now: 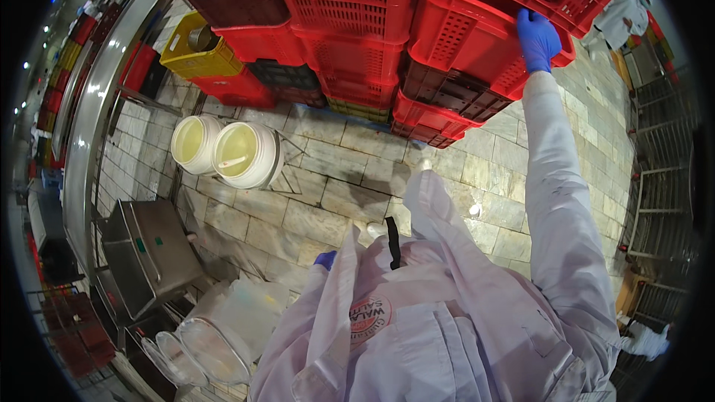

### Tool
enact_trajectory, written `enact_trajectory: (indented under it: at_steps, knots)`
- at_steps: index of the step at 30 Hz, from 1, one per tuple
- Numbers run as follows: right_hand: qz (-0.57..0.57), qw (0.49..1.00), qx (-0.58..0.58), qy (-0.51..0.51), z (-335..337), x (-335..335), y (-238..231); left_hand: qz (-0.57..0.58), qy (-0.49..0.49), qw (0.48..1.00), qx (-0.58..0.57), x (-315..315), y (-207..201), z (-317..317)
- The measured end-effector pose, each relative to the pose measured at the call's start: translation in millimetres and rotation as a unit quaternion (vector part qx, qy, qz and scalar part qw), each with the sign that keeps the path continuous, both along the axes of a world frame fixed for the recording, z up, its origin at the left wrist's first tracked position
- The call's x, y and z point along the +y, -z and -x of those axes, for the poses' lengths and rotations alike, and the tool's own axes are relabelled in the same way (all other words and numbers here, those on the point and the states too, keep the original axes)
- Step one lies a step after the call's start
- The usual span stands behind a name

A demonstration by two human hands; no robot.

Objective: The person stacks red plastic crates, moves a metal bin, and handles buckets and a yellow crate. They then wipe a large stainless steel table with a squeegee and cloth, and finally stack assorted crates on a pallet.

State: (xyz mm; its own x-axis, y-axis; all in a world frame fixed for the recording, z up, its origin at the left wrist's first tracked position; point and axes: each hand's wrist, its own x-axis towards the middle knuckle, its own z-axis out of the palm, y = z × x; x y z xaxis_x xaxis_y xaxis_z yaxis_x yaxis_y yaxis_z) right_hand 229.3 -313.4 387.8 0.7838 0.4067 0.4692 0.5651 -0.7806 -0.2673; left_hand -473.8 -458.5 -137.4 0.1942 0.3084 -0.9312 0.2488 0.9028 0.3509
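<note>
Over tiled floor (350, 156), an upper-right red crate (469, 30) stretches mostly left of the right hand (538, 41), curled at its rim; left hand (325, 259), grip unclear.

Red crates (469, 37), slot-patterned; right fingers (526, 19) gloved blue; coat (417, 342) whitish; buckets (268, 152) white; floor (342, 195) pale, tile-patterned.

You have two hands in blue gloves (538, 43), and before you there are at least eight red perforated plastic crates (350, 1). You also see two round white plastic buckets (269, 153) and at least two clear plastic containers (257, 318).
</note>
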Motion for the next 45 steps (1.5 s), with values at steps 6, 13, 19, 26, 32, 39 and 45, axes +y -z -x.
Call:
enact_trajectory:
  at_steps: [6, 13, 19, 26, 32, 39, 45]
  knots:
    - [0.002, 1.000, 0.010, 0.001, -7, 19, 9, -0.121, -0.021, 0.988, 0.097, 12, -45, 36]
    - [-0.032, 0.999, -0.016, -0.022, -2, 37, 12, -0.158, 0.103, 0.979, 0.080, 80, -44, -39]
    - [-0.028, 0.998, 0.029, -0.043, -5, 23, 10, -0.270, 0.089, 0.958, 0.031, 117, -83, -167]
    - [-0.160, 0.888, -0.038, -0.428, -10, -26, 7, -0.128, 0.116, 0.979, 0.110, 66, -67, -191]
    - [-0.324, 0.799, -0.004, -0.506, -103, -127, -15, -0.049, 0.055, 0.978, 0.194, 0, -17, -184]
    - [-0.485, 0.738, 0.322, -0.341, -214, -171, 41, -0.063, 0.085, 0.979, 0.173, -20, -9, -290]
    - [-0.394, 0.722, 0.506, -0.261, -257, -177, 160, -0.076, 0.101, 0.974, 0.186, 19, -24, -353]
